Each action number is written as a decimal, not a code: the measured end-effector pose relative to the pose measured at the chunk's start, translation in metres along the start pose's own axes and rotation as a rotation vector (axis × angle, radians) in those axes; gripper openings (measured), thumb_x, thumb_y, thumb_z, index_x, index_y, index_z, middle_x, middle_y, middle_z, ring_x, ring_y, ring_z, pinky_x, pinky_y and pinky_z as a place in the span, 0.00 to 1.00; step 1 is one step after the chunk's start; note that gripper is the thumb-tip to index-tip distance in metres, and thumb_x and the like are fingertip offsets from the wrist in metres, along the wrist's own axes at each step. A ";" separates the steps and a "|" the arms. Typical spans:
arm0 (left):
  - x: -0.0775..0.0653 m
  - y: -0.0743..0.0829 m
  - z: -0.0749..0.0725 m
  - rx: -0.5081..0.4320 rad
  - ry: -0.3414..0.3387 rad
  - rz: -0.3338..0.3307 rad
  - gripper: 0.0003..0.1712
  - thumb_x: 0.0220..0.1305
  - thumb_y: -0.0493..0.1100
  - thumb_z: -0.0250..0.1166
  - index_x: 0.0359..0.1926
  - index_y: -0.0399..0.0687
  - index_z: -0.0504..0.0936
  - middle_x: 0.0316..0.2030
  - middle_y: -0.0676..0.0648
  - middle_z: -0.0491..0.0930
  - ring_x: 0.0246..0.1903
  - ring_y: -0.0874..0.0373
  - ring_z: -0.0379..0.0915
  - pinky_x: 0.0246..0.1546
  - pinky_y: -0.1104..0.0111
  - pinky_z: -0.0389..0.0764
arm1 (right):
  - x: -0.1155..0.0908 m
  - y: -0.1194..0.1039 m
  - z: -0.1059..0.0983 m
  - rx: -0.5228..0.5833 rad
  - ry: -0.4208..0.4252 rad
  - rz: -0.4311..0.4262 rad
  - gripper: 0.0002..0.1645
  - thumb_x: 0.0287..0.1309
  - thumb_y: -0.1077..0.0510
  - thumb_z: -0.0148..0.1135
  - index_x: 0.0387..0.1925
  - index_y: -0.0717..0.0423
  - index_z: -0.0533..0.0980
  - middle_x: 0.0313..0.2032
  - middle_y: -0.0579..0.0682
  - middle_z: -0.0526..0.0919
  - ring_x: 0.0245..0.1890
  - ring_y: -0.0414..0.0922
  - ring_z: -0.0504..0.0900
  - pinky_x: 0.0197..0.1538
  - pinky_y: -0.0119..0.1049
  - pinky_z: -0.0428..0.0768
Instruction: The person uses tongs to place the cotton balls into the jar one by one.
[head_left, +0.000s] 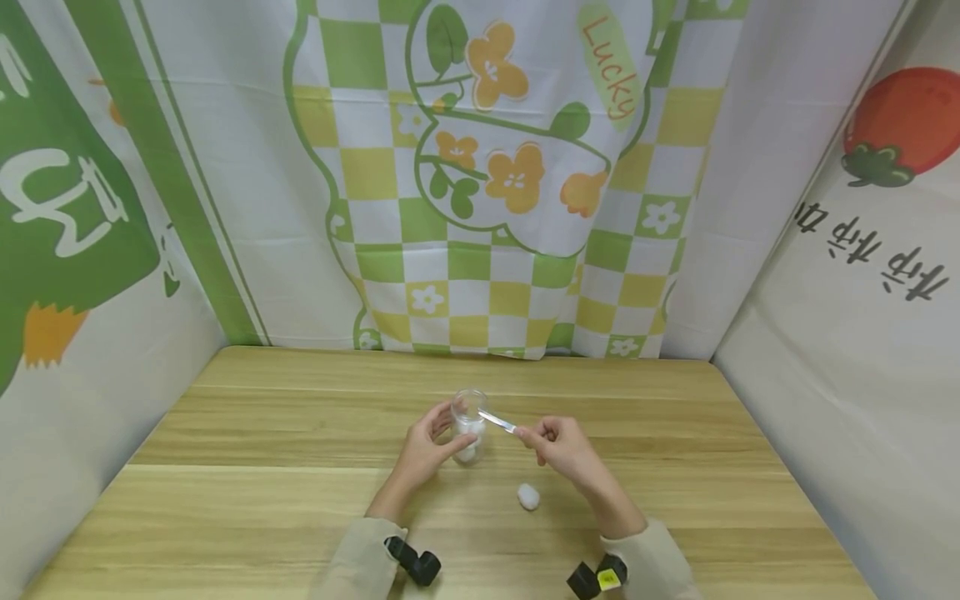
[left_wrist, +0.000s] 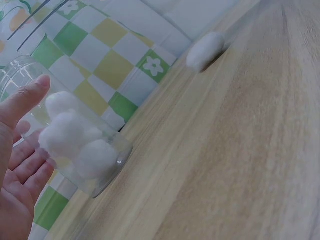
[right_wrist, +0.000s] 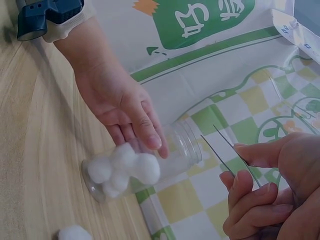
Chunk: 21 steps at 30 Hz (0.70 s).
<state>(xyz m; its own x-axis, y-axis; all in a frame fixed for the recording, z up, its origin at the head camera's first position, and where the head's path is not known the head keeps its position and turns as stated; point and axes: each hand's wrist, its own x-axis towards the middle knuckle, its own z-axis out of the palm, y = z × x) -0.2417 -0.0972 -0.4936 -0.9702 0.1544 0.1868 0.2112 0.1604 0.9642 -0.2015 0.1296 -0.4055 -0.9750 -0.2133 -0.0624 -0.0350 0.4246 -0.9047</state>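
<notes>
A clear jar (right_wrist: 175, 150) with several white cotton balls (right_wrist: 122, 167) in its lower part stands on the table. My left hand (head_left: 423, 450) holds it from the side, thumb in front and fingers behind. My right hand (head_left: 558, 450) pinches a pair of metal tweezers (head_left: 498, 420), whose tips point at the jar's open mouth. In the right wrist view the two tips are spread apart with nothing between them. One loose cotton ball (head_left: 528, 497) lies on the table below the right hand; it also shows in the left wrist view.
The wooden table (head_left: 262, 500) ends at a patterned cloth (head_left: 480, 292) at the back. White printed cloths hang on the left and right sides. Each sleeve carries a black wrist camera (head_left: 412, 562).
</notes>
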 end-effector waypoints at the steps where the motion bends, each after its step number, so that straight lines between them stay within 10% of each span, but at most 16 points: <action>1: 0.000 0.000 0.000 0.000 0.001 -0.003 0.37 0.55 0.41 0.72 0.65 0.43 0.68 0.63 0.39 0.74 0.65 0.43 0.69 0.72 0.52 0.68 | -0.001 0.000 0.000 -0.001 0.002 0.000 0.18 0.63 0.55 0.61 0.23 0.65 0.73 0.12 0.42 0.67 0.15 0.36 0.59 0.18 0.22 0.56; 21: 0.000 -0.001 0.000 0.011 0.007 -0.020 0.37 0.54 0.42 0.72 0.65 0.43 0.69 0.62 0.41 0.75 0.64 0.44 0.70 0.71 0.53 0.70 | -0.010 0.009 -0.003 -0.014 0.011 0.017 0.20 0.62 0.54 0.62 0.22 0.65 0.71 0.12 0.41 0.67 0.15 0.36 0.60 0.18 0.22 0.55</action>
<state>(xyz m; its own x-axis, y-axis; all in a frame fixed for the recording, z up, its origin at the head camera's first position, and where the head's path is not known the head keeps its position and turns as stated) -0.2419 -0.0977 -0.4943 -0.9750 0.1442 0.1691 0.1932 0.1745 0.9655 -0.1927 0.1384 -0.4115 -0.9778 -0.1963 -0.0728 -0.0217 0.4406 -0.8974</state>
